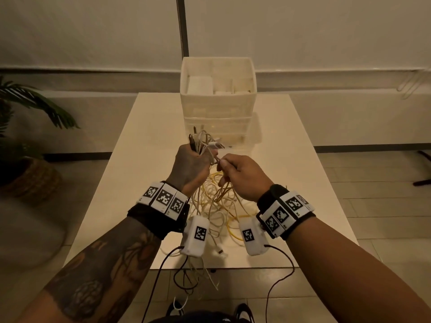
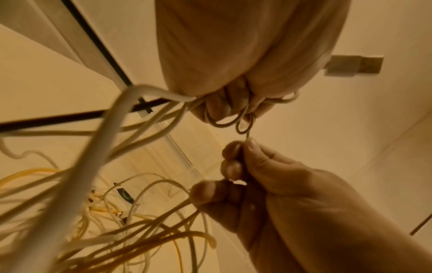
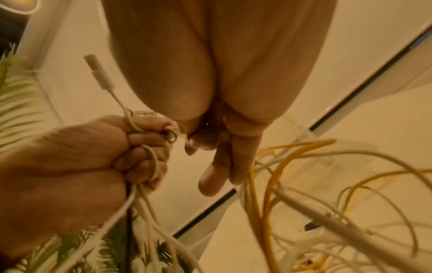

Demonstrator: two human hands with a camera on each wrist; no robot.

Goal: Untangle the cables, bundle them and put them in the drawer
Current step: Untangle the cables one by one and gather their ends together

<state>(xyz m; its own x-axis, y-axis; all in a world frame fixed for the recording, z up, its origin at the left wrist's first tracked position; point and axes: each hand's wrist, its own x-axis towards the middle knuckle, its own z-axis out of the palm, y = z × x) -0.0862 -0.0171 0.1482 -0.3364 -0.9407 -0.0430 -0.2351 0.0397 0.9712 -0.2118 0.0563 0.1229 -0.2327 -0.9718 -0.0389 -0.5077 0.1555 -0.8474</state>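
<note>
My left hand (image 1: 194, 160) is raised over the table and grips a bunch of white cables (image 1: 205, 139) in its fist, their plugs sticking up. A white USB plug (image 2: 355, 65) juts out beside that fist. My right hand (image 1: 234, 170) pinches a thin cable end (image 2: 249, 137) between thumb and forefinger, just right of the left fist (image 3: 98, 157). A tangle of white and yellow cables (image 1: 219, 206) hangs from both hands onto the table. The white drawer unit (image 1: 218, 106) stands at the table's far end, past the hands.
The pale table (image 1: 291, 159) runs away from me. Some cable ends (image 1: 200, 276) hang over its near edge. A potted plant (image 1: 30, 113) in a woven basket stands on the floor to the left. The floor is tiled, with a wall behind.
</note>
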